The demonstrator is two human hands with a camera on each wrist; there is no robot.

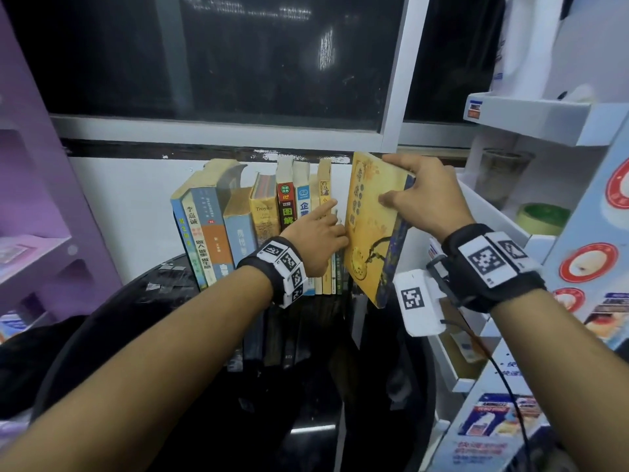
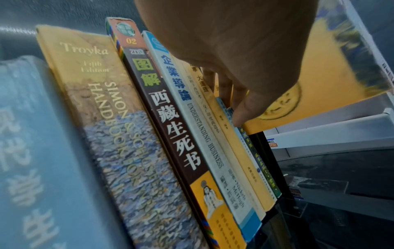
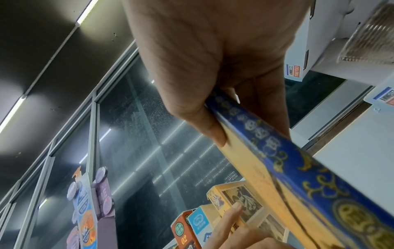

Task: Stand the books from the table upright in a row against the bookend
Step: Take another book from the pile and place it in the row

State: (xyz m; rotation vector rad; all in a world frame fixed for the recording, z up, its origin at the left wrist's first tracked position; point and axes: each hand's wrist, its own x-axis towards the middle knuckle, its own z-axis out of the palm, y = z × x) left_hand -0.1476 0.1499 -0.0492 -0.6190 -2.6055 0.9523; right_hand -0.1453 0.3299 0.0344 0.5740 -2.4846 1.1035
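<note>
Head view: right hand [image 1: 422, 195] grips the yellow book [image 1: 372, 229] near its top, thumb on the cover, fingers wrapped over the blue spine edge. Book is tilted, at the right end of the row of books [image 1: 258, 219], lower corner down at the black table [image 1: 143, 301]. Left hand [image 1: 321, 240] has fingers extended, index finger pointing up along the thin spines, fingertips between the row and the yellow book; clamped on nothing. Row stands upright against the white wall, leftmost books leaning. Bookend not identifiable.

Left wrist view: left fingers [image 2: 241, 107] pushed in between the thin spines and the yellow cover [image 2: 315, 94], touching both.

Right wrist view: right thumb [image 3: 204, 124] pinches the yellow cover, fingers behind the blue spine [image 3: 298, 165]. Left index finger [image 3: 230, 217] lies straight on the row's last book.
</note>
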